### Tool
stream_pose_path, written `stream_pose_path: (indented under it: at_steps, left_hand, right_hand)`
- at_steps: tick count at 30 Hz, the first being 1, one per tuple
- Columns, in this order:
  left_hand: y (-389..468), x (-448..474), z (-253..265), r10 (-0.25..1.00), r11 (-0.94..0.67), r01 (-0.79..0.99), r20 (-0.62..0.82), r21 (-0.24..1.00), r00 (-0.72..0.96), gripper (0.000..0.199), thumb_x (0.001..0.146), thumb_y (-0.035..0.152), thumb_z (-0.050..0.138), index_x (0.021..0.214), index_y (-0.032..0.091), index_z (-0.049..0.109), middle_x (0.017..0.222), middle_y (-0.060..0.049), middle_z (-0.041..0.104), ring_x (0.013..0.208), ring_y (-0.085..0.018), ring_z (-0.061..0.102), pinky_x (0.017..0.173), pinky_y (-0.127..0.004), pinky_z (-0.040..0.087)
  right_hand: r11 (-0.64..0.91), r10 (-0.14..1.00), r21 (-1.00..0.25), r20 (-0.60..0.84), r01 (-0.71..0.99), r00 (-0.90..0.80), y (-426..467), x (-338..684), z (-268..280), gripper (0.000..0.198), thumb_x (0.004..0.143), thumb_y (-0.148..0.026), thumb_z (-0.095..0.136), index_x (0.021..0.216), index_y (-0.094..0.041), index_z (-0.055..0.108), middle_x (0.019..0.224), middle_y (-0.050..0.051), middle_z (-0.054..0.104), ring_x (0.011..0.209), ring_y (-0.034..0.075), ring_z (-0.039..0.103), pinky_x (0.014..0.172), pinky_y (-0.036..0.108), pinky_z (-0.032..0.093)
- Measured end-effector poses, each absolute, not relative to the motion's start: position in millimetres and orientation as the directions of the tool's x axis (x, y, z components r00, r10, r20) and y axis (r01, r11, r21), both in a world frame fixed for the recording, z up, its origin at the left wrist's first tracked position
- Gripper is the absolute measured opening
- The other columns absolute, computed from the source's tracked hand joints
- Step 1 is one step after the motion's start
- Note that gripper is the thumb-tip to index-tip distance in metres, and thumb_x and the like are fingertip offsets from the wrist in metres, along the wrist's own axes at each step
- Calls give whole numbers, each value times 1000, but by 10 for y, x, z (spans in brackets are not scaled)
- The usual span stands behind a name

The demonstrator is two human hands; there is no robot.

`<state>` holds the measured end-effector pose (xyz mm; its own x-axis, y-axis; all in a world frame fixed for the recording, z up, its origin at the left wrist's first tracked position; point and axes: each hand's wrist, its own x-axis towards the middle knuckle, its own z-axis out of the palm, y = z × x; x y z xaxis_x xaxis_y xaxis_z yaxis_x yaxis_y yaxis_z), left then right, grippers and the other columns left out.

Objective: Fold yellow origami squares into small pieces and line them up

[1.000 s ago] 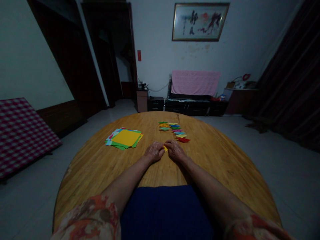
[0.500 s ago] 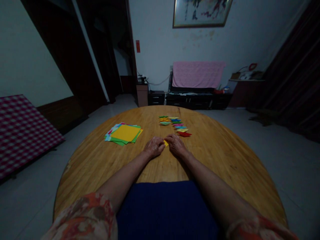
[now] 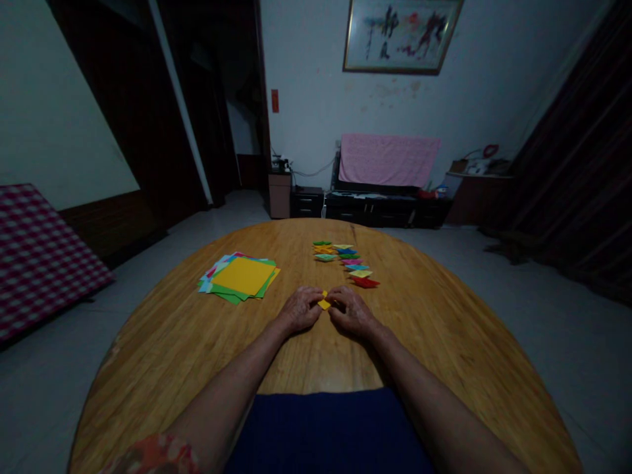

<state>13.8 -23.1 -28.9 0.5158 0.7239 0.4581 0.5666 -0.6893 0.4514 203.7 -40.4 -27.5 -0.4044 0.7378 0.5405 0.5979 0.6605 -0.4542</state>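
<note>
Between my two hands a small folded piece of yellow paper (image 3: 324,303) lies close to the wooden table top. My left hand (image 3: 302,309) has its fingers closed on the paper's left side. From the other side, my right hand (image 3: 351,310) pinches its right edge, fingers bent. Parts of the paper are hidden under the fingertips. Just beyond my right hand sits a red folded paper boat (image 3: 365,283), the nearest of several small folded paper boats (image 3: 350,257) in different colours set out in two columns.
A loose stack of square coloured paper (image 3: 243,276), yellow on top, lies left on the round wooden table (image 3: 424,355). Dark blue cloth (image 3: 330,431) is at the near edge. Beyond stand a low black cabinet (image 3: 370,209) and a pink cloth (image 3: 388,160) draped over a screen.
The view has tilted up slightly, so the table sits lower in it. My hands have shifted a little on the yellow paper, and more of it shows between them.
</note>
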Motion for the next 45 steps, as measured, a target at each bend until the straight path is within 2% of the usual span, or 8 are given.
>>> stream_pose_path:
  at_steps: [6, 11, 16, 22, 27, 34, 40, 45]
  left_hand:
    - [-234, 126, -195, 717, -696, 555, 415, 455, 560, 36, 77, 12, 53, 109, 20, 67, 107, -5, 70, 101, -20, 60, 94, -36, 45]
    - [-219, 127, -234, 728, -685, 579, 436, 442, 529, 25, 79, 14, 56, 100, 18, 69, 101, -5, 70, 96, -20, 60, 90, -35, 46]
    - [-237, 142, -251, 681, -722, 617, 480, 313, 553, 21, 87, 19, 50, 85, 17, 70, 93, -8, 68, 92, -20, 58, 84, -32, 47]
    - [-257, 164, -205, 698, -694, 700, 400, 170, 594, 23, 90, 22, 46, 91, 18, 69, 88, -7, 64, 87, -19, 56, 75, -29, 46]
    - [-242, 214, -211, 775, -612, 747, 382, 259, 503, 23, 89, 19, 48, 98, 17, 69, 89, -6, 67, 88, -18, 59, 79, -28, 46]
    - [-179, 279, -95, 916, -399, 726, 280, 559, 288, 33, 85, 17, 52, 115, 14, 65, 93, -6, 72, 87, -16, 64, 86, -26, 47]
    - [-53, 297, 145, 952, -280, 757, 69, 591, 299, 38, 76, 15, 55, 112, 11, 67, 92, -8, 72, 82, -17, 63, 78, -25, 46]
    - [-18, 290, 207, 939, -284, 742, 18, 608, 345, 34, 73, 15, 53, 101, 12, 72, 85, -7, 71, 75, -16, 59, 70, -24, 43]
  right_hand:
    - [648, 755, -467, 503, 602, -422, -413, 2047, -229, 26, 80, -15, 55, 104, -18, 66, 97, 9, 62, 91, 20, 58, 83, 34, 46]
    - [664, 737, -449, 529, 597, -422, -422, 2042, -230, 20, 85, -18, 54, 100, -18, 67, 99, 9, 63, 92, 20, 58, 85, 35, 47]
    - [689, 706, -385, 548, 614, -448, -412, 2043, -233, 21, 90, -21, 48, 94, -18, 68, 94, 10, 62, 89, 20, 57, 80, 34, 47]
    - [661, 721, -318, 520, 679, -458, -435, 2041, -206, 20, 90, -18, 47, 92, -17, 67, 86, 8, 59, 81, 18, 54, 73, 30, 44]
    - [619, 755, -335, 504, 710, -420, -421, 2026, -215, 20, 86, -15, 50, 95, -15, 68, 87, 8, 64, 82, 18, 57, 75, 28, 44]
    - [410, 896, -436, 357, 801, -264, -308, 1979, -92, 24, 85, -20, 49, 97, -16, 70, 93, 8, 71, 86, 18, 63, 78, 26, 43]
    - [359, 933, -387, 148, 849, -327, -207, 1959, 141, 26, 83, -21, 47, 90, -17, 72, 80, 4, 71, 71, 14, 61, 61, 22, 37]
    - [301, 952, -345, 56, 889, -301, -113, 1930, 186, 29, 85, -28, 46, 90, -17, 72, 76, 5, 70, 67, 14, 59, 56, 23, 33]
